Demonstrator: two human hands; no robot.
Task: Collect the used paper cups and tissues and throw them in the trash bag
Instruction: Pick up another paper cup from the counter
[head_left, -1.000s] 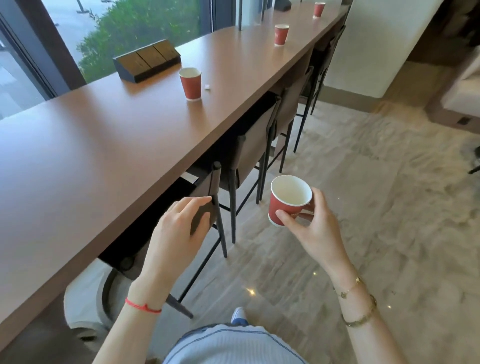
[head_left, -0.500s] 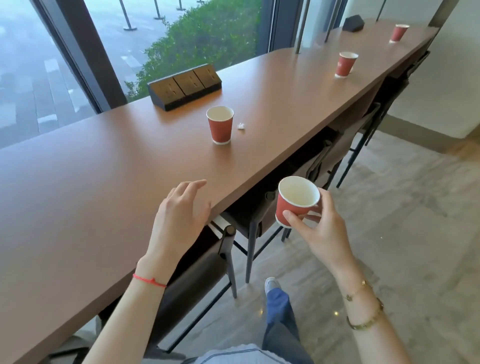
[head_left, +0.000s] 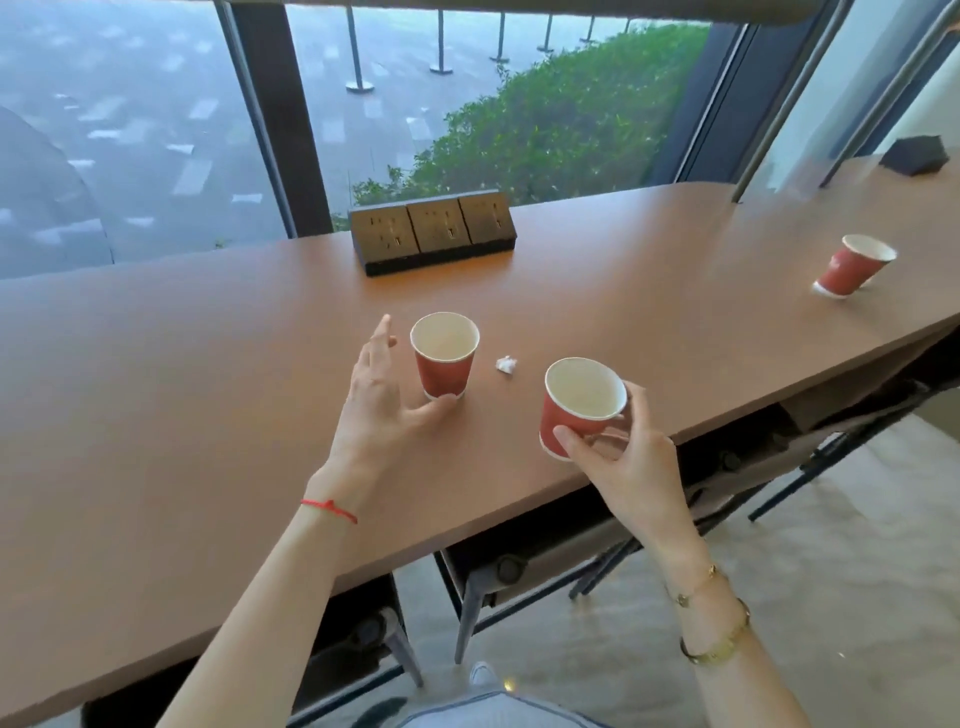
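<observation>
A red paper cup (head_left: 444, 358) stands upright on the long brown counter (head_left: 182, 374). My left hand (head_left: 379, 395) is spread beside its left side, fingers straight, thumb touching the cup's base. A small crumpled white tissue (head_left: 506, 364) lies just right of that cup. My right hand (head_left: 623, 457) grips a second red cup (head_left: 579, 405), tilted slightly, above the counter's near edge. A third red cup (head_left: 854, 266) stands farther right on the counter.
A black block of power sockets (head_left: 434, 231) sits at the counter's back by the window. A dark object (head_left: 917, 154) lies at the far right end. Black-framed chairs (head_left: 519, 566) are tucked under the counter, above a pale stone floor (head_left: 831, 545).
I have walked along the counter and turned toward it. My left hand moved from the chair back out over the counter to the standing cup. The right hand still grips its cup.
</observation>
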